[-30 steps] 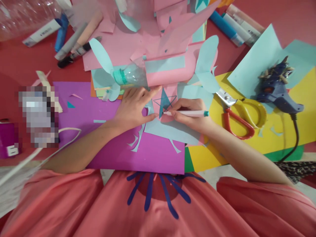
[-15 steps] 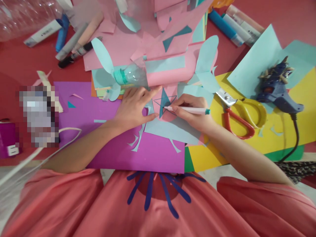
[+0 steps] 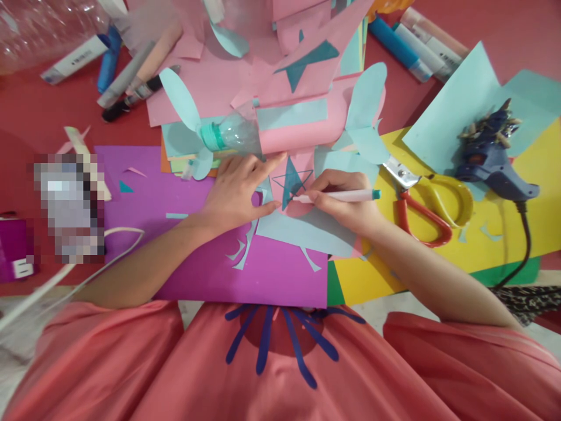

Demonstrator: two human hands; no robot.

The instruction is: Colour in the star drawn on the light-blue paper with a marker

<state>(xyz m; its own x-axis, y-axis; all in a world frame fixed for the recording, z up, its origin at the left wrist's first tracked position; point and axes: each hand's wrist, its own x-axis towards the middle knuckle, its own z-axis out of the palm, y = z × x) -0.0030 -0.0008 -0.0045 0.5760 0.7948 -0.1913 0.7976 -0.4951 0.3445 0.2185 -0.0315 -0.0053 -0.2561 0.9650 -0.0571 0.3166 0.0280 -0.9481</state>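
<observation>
My right hand (image 3: 344,196) grips a white marker (image 3: 355,196) with a teal end, its tip on the lower part of a star drawn on pink paper (image 3: 277,178). The star (image 3: 291,182) is partly coloured in teal; its side points are only outlined. My left hand (image 3: 241,190) lies spread at the left of the star, fingers apart, index finger and thumb on the paper's edge. Just beyond both hands lies a plastic bottle (image 3: 239,133) wrapped in pink paper, with pale blue paper wings and a green cap. Light blue paper (image 3: 302,234) lies under the pink piece.
Scissors (image 3: 421,199) with red and yellow handles and a blue glue gun (image 3: 497,164) lie to the right. Markers (image 3: 401,47) lie at the back right, others at the back left. Purple paper (image 3: 272,278) with scraps is in front; a blurred-out object (image 3: 70,204) sits left.
My right hand has shifted the marker's tip slightly down along the star, and more of the lower points are filled with teal. My left hand stays in place.
</observation>
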